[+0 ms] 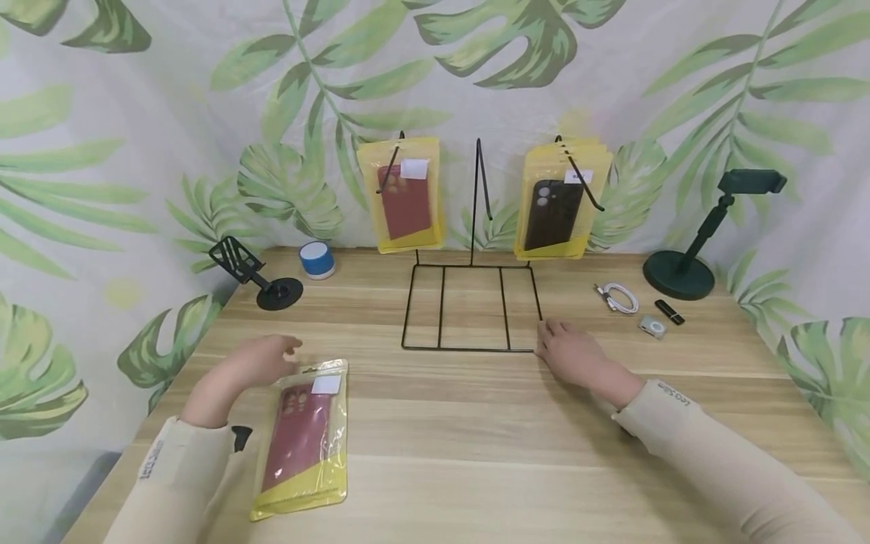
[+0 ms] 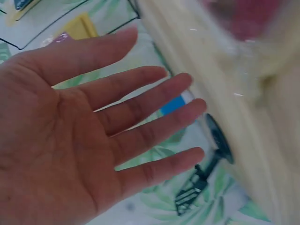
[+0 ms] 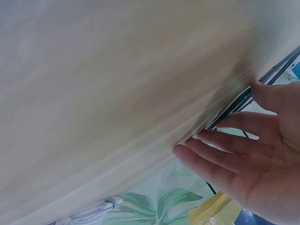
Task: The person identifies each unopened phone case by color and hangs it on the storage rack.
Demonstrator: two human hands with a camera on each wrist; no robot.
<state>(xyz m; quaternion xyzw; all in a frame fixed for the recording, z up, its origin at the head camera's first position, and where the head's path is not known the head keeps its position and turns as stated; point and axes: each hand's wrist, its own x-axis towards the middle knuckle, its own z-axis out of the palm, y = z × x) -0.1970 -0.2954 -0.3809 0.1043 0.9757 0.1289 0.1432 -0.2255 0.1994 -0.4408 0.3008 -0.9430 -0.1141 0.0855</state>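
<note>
My left hand [image 1: 261,361], fingers spread and holding nothing in the left wrist view [image 2: 70,136], is just above the top edge of a yellow-edged clear pouch. That pouch with a red phone case [image 1: 299,438] lies flat on the table. Over at the right, my right hand [image 1: 574,355] rests its fingertips at the front right corner of a black wire display rack [image 1: 469,350]. In the right wrist view its fingers [image 3: 225,159] are loosely extended along the rack's base wire. Another red phone case pouch [image 1: 408,211] hangs on the rack's left hook, and dark phone case pouches [image 1: 553,215] on its right hook.
Left of the rack stand a black phone stand [image 1: 279,293] and a blue-and-white round container [image 1: 316,261]. On the right are a dark green phone holder [image 1: 680,276], a coiled white cable [image 1: 620,299], a black stick [image 1: 669,312] and a small silver clip device [image 1: 652,326]. A leaf-print curtain [image 1: 496,45] hangs behind.
</note>
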